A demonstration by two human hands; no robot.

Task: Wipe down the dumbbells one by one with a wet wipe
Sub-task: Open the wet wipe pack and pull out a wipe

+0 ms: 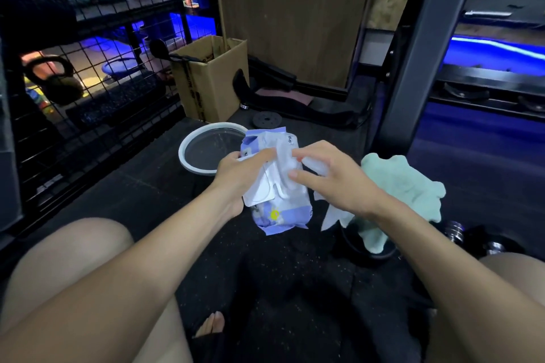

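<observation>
A purple and white pack of wet wipes (277,215) is held up over the dark floor by my left hand (239,174), which grips its left side. The pack's white flap lid (262,191) stands open. My right hand (330,177) pinches a white wet wipe (317,166) at the pack's opening; a loose white end (331,215) hangs below my right wrist. A dumbbell (460,234) with chrome ends and dark plates lies on the floor at the lower right, partly covered by a mint green towel (404,186).
A white-rimmed round basin (188,141) sits on the floor behind the pack. A cardboard box (212,82) stands further back, a wire rack with a kettlebell (56,79) at the left, a grey steel post (424,47) at the right. My bare knees frame the bottom.
</observation>
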